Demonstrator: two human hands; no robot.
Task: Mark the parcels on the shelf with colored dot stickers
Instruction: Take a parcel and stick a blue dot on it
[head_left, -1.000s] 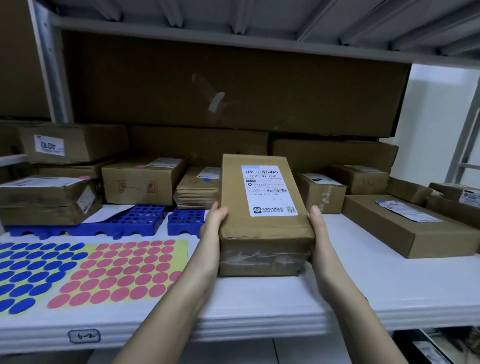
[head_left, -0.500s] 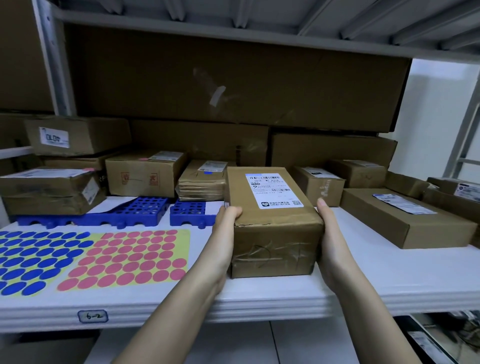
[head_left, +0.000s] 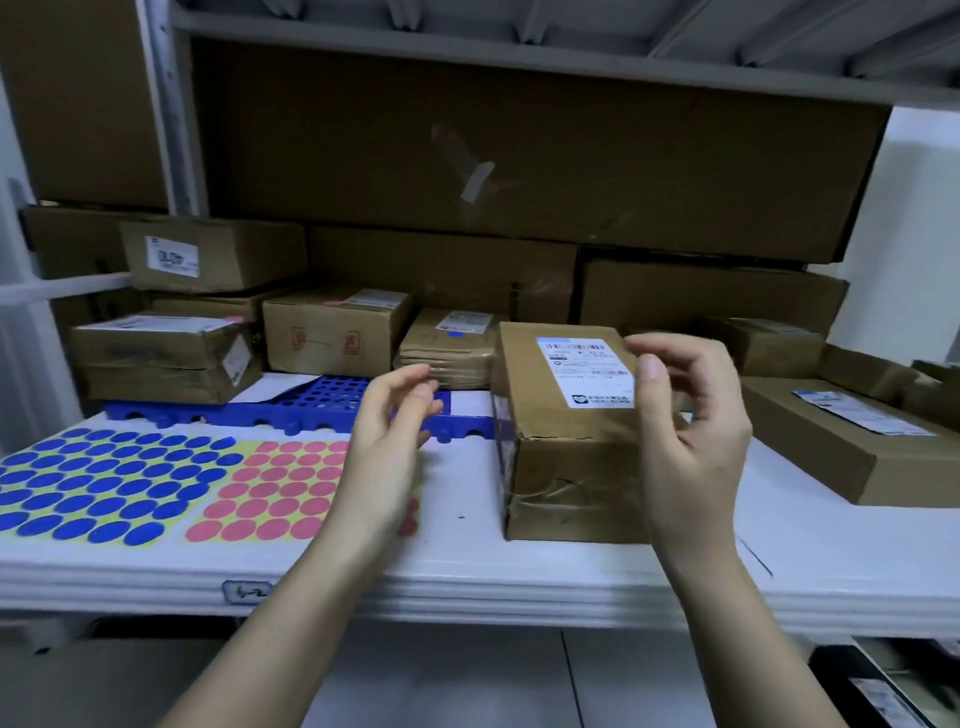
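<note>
— brown cardboard parcel (head_left: 566, 431) stands on the white shelf (head_left: 467, 519), label up, right of the pink dot sheet (head_left: 280, 493) and blue dot sheet (head_left: 104, 483).
— is either hand on it?
— no. the right hand (head_left: 685, 431) hovers in front of its right side, fingers loosely curled, gripping nothing. the left hand (head_left: 389, 447) hangs above the pink sheet, fingers relaxed, empty too.

The left hand (head_left: 387, 441) hides part of the pink sticker sheet (head_left: 270, 488).
</note>
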